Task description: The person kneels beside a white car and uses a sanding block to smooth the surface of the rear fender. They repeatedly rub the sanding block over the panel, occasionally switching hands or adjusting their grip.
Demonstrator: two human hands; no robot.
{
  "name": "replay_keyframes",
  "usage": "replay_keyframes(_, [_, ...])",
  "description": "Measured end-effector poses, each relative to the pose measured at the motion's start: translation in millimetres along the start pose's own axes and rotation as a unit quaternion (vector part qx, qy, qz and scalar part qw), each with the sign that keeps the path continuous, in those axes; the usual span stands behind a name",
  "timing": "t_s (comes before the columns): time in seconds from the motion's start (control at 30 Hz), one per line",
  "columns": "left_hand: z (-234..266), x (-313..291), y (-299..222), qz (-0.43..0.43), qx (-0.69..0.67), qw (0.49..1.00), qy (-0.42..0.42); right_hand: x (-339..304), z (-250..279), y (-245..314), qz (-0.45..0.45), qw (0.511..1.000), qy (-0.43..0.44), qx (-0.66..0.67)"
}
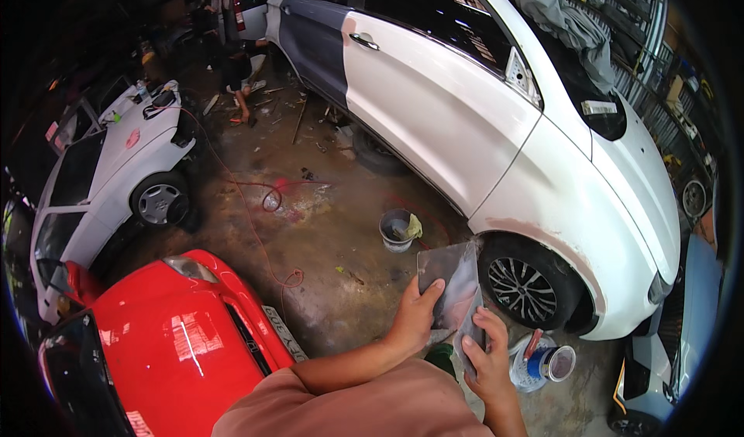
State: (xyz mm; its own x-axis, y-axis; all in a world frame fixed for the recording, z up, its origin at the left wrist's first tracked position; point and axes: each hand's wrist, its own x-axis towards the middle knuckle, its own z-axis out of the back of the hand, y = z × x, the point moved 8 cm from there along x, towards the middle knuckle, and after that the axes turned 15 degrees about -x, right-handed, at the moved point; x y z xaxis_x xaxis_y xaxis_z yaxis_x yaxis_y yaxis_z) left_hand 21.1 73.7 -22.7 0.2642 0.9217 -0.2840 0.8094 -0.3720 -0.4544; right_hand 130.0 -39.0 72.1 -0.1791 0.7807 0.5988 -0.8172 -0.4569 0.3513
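My left hand (414, 317) is closed on a thin, flat grey plate (440, 265), its thumb pressed along the near face. Some pinkish material seems smeared across the plate's lower part. My right hand (491, 353) grips a second thin, flat piece (468, 342), dark and translucent-looking, whose upper edge meets or overlaps the plate; its exact kind is unclear. Just beyond both pieces stands the front wheel (523, 290) of a white car (434, 119). Around its wheel arch runs a dull pinkish-brown patch (535, 232).
A bucket (394, 242) with a yellowish cloth (415, 226) stands on the stained floor. A blue-and-white can (556, 363) is near my right hand. Red car (178, 336) at left, silver car (101, 173) behind it. A red hose (267, 263) snakes between; another person (236, 69) crouches far back.
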Motion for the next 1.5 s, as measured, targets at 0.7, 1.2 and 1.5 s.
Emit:
replay_keyframes(0.7, [67,-6,-64,0.042,-0.017,0.999,0.0,-20,-68,-107,-0.431,0.815,-0.027,0.387])
replay_keyframes(1.2, [75,-51,-14,0.137,-0.032,0.99,-0.023,57,-109,-103,-0.376,0.735,0.138,0.548])
replay_keyframes(1.5, [53,-20,0,0.087,0.005,0.991,-0.098,-6,-104,-159,-0.388,0.74,0.206,0.51])
